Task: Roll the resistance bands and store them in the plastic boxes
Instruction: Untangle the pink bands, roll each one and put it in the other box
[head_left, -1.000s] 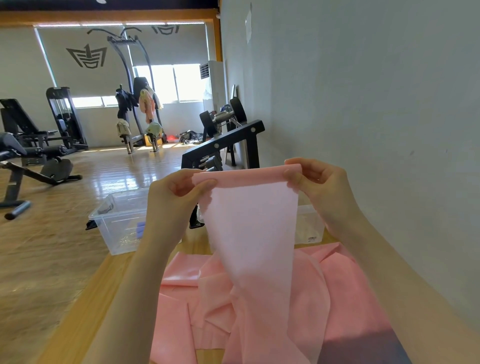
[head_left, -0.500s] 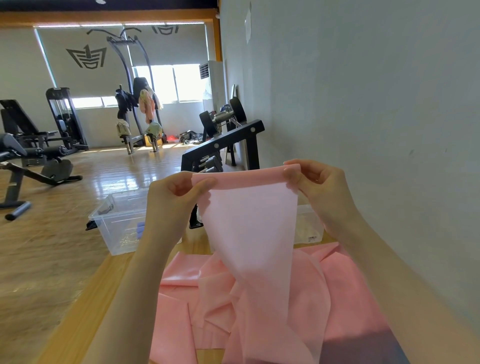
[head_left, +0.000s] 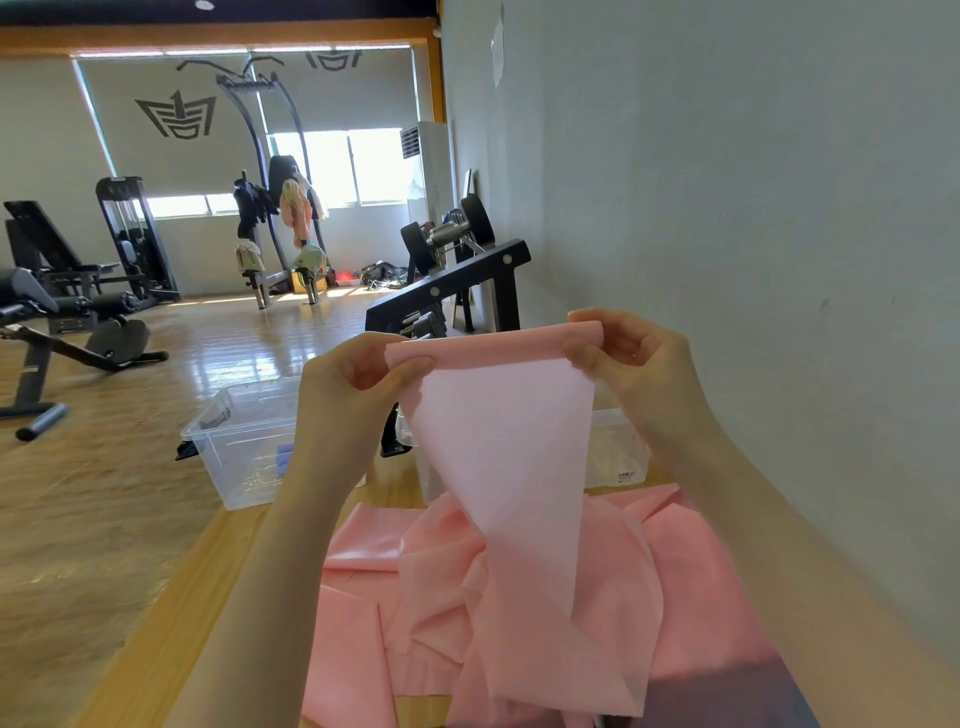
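A: Head cam's got both hands up at chest height w/ the long flat pink rubber resistance band (head_left: 498, 441) stretched across between them.

B: Grip? Left hand (head_left: 353, 395) first.

A: Thumb and curled fingers pinching the band's top left corner. Right hand (head_left: 634, 364) does the same at the top right corner, fingers curled over the folded top edge. Both tight on it, nothing else held.

B: Where's the rest of the band?

A: Hangs straight down from the hands, narrows, then runs into a crumpled pink heap on the light wooden tabletop (head_left: 171, 623) right in front of the person.

B: Boxes?

A: Clear plastic storage box (head_left: 234, 447) at the table's far end, left side, lid off, sth blue inside, can't tell what. Second clear plastic box (head_left: 618, 447) to the right, mostly behind the band, white label low on its side.

B: Beyond?

A: Black dumbbell rack (head_left: 452, 291) along the grey wall (head_left: 727, 208).
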